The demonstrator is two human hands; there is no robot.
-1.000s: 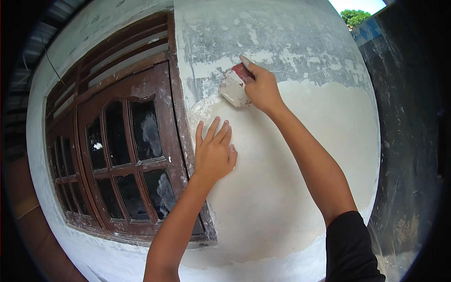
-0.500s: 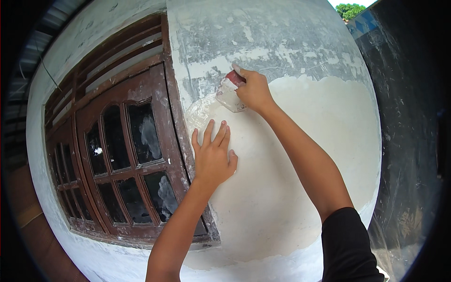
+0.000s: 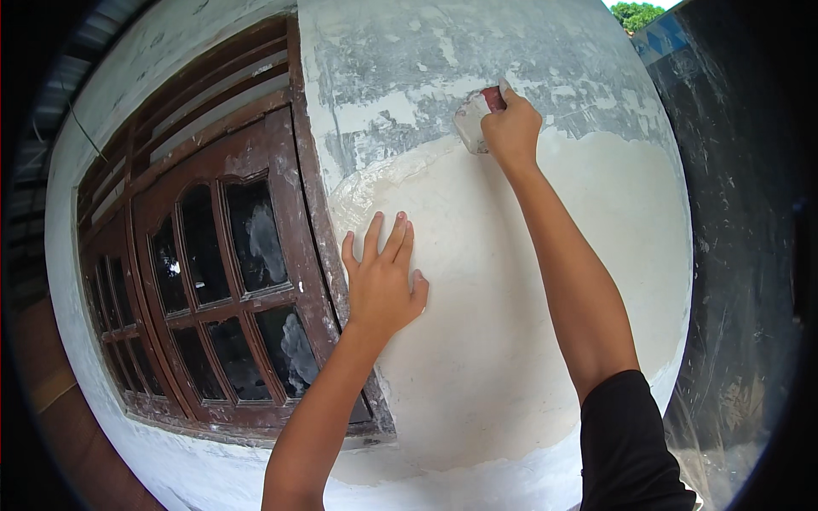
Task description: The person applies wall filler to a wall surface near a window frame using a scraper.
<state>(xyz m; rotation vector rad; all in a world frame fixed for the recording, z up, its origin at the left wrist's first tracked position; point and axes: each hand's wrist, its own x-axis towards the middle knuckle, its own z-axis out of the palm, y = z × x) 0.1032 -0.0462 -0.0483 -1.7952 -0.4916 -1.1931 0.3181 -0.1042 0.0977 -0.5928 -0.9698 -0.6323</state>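
Note:
My right hand (image 3: 514, 128) grips the red handle of a putty knife (image 3: 471, 124), whose wide blade is smeared with pale putty. The blade lies against the wall at the upper edge of a cream-coloured putty coat (image 3: 511, 315). Above that edge the wall (image 3: 375, 60) is grey with patchy white streaks. My left hand (image 3: 382, 285) rests on the coated part near the window frame, its fingers spread and holding nothing. Just above those fingers, a wet, glossy ridge of putty (image 3: 362, 194) shows by the coat's upper left corner.
A brown wooden window (image 3: 221, 298) with dark glass panes and slatted vents fills the left side, its frame (image 3: 319, 213) close to my left hand. To the right stands a dark wall (image 3: 733, 255), meeting the pale wall at a corner. Green foliage (image 3: 635, 15) shows at the top right.
My right hand has carried the putty knife rightward and slightly up along the coat's upper edge, leaving a smoother, paler strip behind it. My left hand stays in place.

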